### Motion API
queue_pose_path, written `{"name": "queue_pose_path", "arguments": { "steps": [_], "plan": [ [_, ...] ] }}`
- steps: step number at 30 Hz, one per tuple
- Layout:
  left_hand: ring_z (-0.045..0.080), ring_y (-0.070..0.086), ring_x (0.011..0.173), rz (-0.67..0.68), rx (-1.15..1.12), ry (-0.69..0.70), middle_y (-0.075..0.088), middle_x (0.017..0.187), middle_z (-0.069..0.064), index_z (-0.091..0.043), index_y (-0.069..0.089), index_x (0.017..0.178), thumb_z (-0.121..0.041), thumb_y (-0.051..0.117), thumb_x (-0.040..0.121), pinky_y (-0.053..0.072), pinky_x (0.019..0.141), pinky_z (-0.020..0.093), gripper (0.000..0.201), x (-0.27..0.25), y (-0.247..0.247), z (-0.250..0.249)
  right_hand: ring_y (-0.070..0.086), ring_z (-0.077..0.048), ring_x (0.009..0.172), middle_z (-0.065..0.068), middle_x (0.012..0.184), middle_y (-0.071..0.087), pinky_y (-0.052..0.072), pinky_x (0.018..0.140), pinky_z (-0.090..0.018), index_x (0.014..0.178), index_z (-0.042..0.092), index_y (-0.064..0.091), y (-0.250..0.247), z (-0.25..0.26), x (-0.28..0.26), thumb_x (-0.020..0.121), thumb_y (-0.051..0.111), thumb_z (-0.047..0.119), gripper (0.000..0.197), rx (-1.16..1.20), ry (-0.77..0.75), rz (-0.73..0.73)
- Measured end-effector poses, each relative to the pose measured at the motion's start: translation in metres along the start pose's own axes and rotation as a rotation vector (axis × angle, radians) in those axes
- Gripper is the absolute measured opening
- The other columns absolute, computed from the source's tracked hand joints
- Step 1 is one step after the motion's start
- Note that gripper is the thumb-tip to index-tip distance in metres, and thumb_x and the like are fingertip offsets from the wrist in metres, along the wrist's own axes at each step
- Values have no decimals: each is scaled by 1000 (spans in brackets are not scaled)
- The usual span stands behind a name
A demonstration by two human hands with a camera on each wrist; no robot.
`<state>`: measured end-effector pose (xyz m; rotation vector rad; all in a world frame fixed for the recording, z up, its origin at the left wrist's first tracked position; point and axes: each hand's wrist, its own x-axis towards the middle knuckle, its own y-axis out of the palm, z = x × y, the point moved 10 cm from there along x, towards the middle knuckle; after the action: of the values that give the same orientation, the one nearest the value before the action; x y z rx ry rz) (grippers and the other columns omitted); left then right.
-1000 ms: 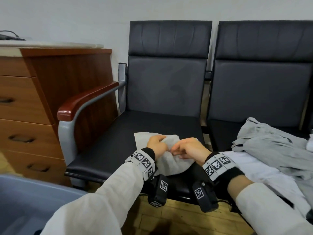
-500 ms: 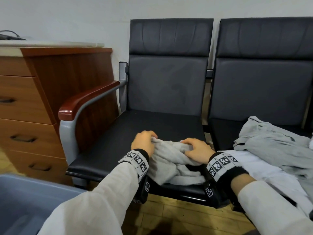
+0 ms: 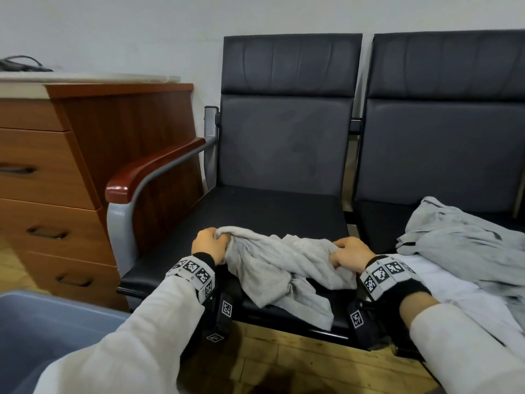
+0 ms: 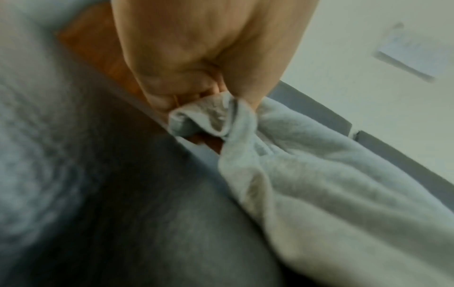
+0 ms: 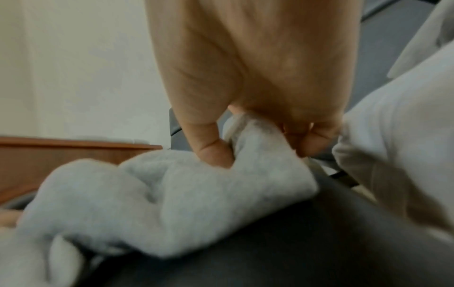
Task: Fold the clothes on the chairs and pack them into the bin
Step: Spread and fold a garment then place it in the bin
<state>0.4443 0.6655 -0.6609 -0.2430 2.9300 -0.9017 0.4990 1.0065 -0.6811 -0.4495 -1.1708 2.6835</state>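
Observation:
A light grey garment (image 3: 279,268) lies crumpled across the front of the left black chair seat (image 3: 255,211), one end hanging over the front edge. My left hand (image 3: 208,244) pinches its left end (image 4: 209,116). At the other end, my right hand (image 3: 349,255) grips the garment (image 5: 245,155) between thumb and curled fingers. The cloth is stretched loosely between the two hands. A corner of the blue bin (image 3: 51,331) shows at the lower left.
More grey and white clothes (image 3: 466,251) are heaped on the right chair. A wooden drawer cabinet (image 3: 56,180) stands left of the chairs, beside the red-brown armrest (image 3: 153,169). Wooden floor lies below the seat edge.
My hands were together over a bunched garment. They have moved apart, left hand leftward and right hand rightward, spreading the cloth across the seat front.

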Motion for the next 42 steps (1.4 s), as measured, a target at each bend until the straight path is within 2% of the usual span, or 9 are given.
{"name": "queue_pose_path", "arguments": {
  "steps": [2, 6, 9, 13, 17, 25, 30, 36, 42],
  "plan": [
    [38, 63, 91, 2, -108, 3, 63, 89, 19, -10, 57, 73, -25, 50, 91, 51, 83, 42, 25, -1, 0, -2, 55, -19, 80, -5, 74, 58, 46, 67, -28, 74, 6, 66, 2, 5, -1, 61, 59, -3, 17, 95, -17, 3],
    [32, 56, 102, 58, -87, 9, 58, 107, 14, -4, 57, 108, -25, 46, 94, 45, 90, 38, 27, -1, 6, -5, 55, -15, 79, -2, 75, 60, 45, 65, -23, 68, 10, 62, 5, 11, -3, 75, 62, -2, 14, 302, -54, 16],
    [24, 52, 96, 43, -135, -20, 55, 107, 8, -11, 50, 112, -21, 47, 92, 42, 87, 34, 22, -2, 6, -2, 61, -15, 94, 0, 94, 65, 48, 81, -27, 92, 15, 64, 11, 7, -2, 76, 76, 31, 26, 243, -37, 16],
    [24, 56, 92, -113, -98, -24, 58, 100, 5, -14, 54, 108, -22, 53, 91, 43, 77, 31, 19, 1, -11, 3, 52, -23, 122, -6, 130, 52, 43, 97, -28, 137, 15, 45, 18, 7, -3, 73, 79, 20, 73, 189, -27, 96],
    [21, 58, 90, -183, -125, 16, 61, 97, 5, -13, 61, 105, -24, 60, 89, 44, 78, 31, 19, 13, -22, 2, 66, -14, 84, -4, 88, 70, 52, 83, -30, 81, 11, 71, 24, 15, -8, 76, 73, 14, 6, 267, -57, 212],
    [23, 60, 89, -120, -156, 49, 65, 91, 4, -15, 69, 97, -27, 61, 90, 46, 80, 32, 17, 38, -17, -1, 56, -16, 79, 3, 73, 60, 43, 69, -25, 72, 15, 62, -16, -6, 12, 80, 73, 18, 14, 381, -127, -168],
    [26, 63, 83, -164, -198, 46, 68, 93, 10, -13, 69, 97, -25, 62, 88, 52, 79, 36, 17, 32, -36, 4, 55, -10, 82, 9, 86, 63, 38, 75, -23, 84, 23, 66, -69, 7, -16, 81, 71, 25, 6, 377, -229, -409],
    [29, 64, 90, -188, -43, 144, 68, 92, 8, -12, 71, 100, -14, 59, 90, 51, 84, 36, 16, 4, -65, -1, 62, -12, 89, 8, 89, 71, 42, 76, -22, 84, 31, 73, -97, -4, -34, 83, 69, 20, 12, 229, -285, -439],
    [33, 63, 84, -172, 177, 168, 67, 83, 12, -14, 66, 91, -24, 51, 95, 48, 82, 38, 18, -2, -96, 20, 61, -13, 70, 10, 67, 67, 46, 62, -28, 66, 34, 65, -116, -21, -49, 84, 67, 39, 19, -18, -267, -560]
  ]
}}
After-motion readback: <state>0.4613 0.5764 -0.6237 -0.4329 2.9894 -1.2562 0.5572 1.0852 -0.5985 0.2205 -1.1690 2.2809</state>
